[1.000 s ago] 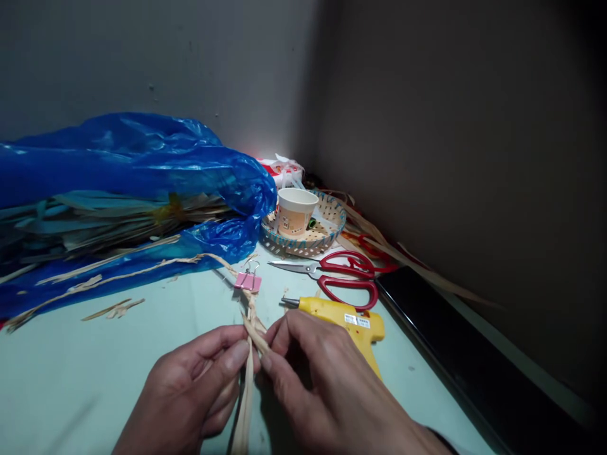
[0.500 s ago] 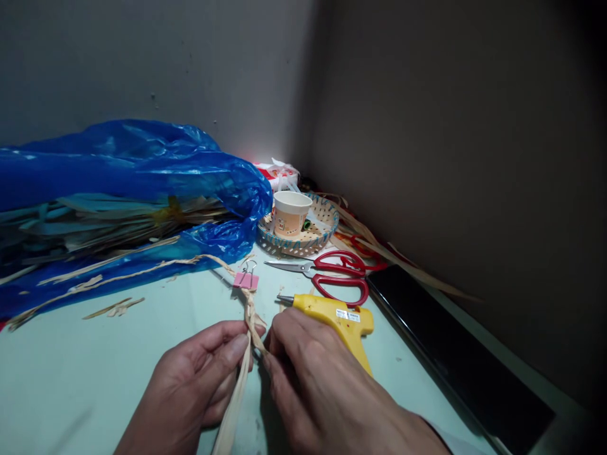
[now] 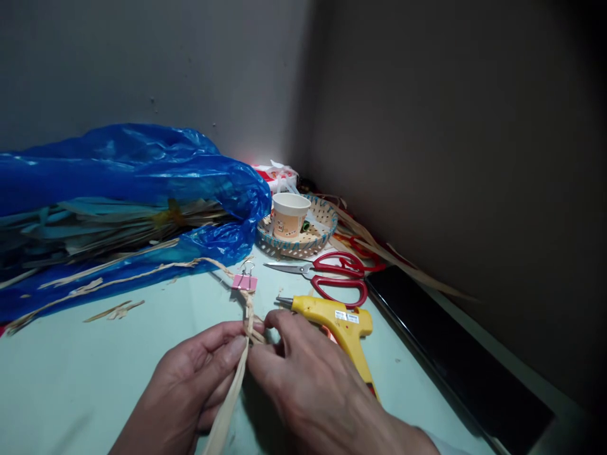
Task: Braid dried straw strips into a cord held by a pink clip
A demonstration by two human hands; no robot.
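Note:
A pale braid of dried fibre strips (image 3: 249, 310) runs toward me from a pink binder clip (image 3: 245, 282) that grips its far end. My left hand (image 3: 196, 373) pinches the braid between thumb and forefinger, and a long loose strip (image 3: 226, 407) hangs from there toward my body. Close against the braid's right side, my right hand (image 3: 308, 373) is closed, its fingertips on short strips that bend out to the right. Part of those strips is hidden behind my fingers. A yellow hot glue gun (image 3: 339, 319) lies just beyond my right hand.
Red-handled scissors (image 3: 327, 272) lie behind the glue gun. A paper cup (image 3: 290, 216) stands in a woven basket (image 3: 322, 243). At the left, a blue plastic bag (image 3: 142, 158) covers a bundle of strips (image 3: 109, 221). A black flat device (image 3: 455, 360) lies on the right.
My right hand has shifted left and closer to my left hand, bringing its strips against the braid. More of the glue gun's handle shows. My left hand keeps its pinch.

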